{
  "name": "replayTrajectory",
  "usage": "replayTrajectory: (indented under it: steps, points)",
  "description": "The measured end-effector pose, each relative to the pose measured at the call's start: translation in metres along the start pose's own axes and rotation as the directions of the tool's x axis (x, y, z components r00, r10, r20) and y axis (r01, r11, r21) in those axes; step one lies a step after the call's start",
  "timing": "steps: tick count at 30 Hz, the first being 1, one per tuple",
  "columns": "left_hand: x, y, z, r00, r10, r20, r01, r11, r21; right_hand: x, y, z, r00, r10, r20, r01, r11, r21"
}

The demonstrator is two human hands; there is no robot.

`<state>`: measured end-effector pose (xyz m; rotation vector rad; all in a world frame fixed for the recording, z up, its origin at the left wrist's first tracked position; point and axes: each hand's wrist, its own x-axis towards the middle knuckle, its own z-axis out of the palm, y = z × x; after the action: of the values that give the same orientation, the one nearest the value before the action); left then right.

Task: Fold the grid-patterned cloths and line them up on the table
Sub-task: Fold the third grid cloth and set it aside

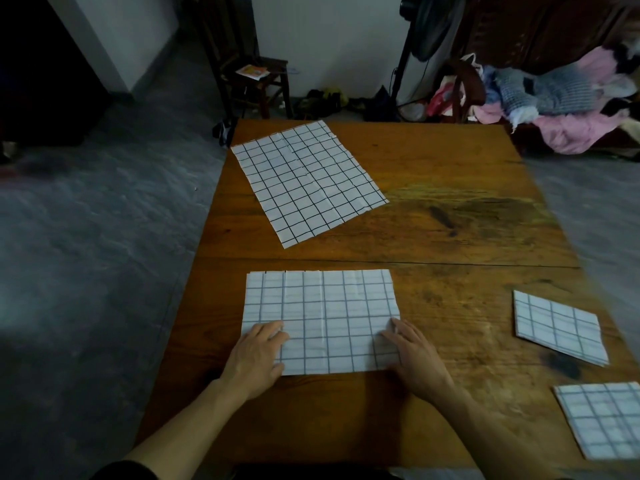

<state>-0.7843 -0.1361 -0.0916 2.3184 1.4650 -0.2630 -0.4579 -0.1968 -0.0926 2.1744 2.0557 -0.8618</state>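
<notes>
**Both hands flat on a half-folded grid cloth**

The wooden table (433,237) fills the view. At its far left an unfolded cloth (308,181) lies spread and skewed, white with dark grid lines and creased down the middle. At the near centre lies the half-folded cloth (322,317), a wide rectangle squared to the table edge. The left hand (258,355) rests on its near left corner, fingers straight and together, pressing down. The right hand (412,355) presses the near right corner likewise, fingers extended, gripping nothing. At the right edge, two small folded cloths lie apart: one (559,327) farther, one (604,419) nearer.
</notes>
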Motion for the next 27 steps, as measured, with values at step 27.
replayTrajectory:
  steps: [27]
  points:
    - [-0.043,-0.058,-0.017,0.997,0.068,-0.048,-0.066,0.997,0.046,-0.016,-0.121,0.034,0.972,0.057,-0.228,-0.011,0.980,0.197]
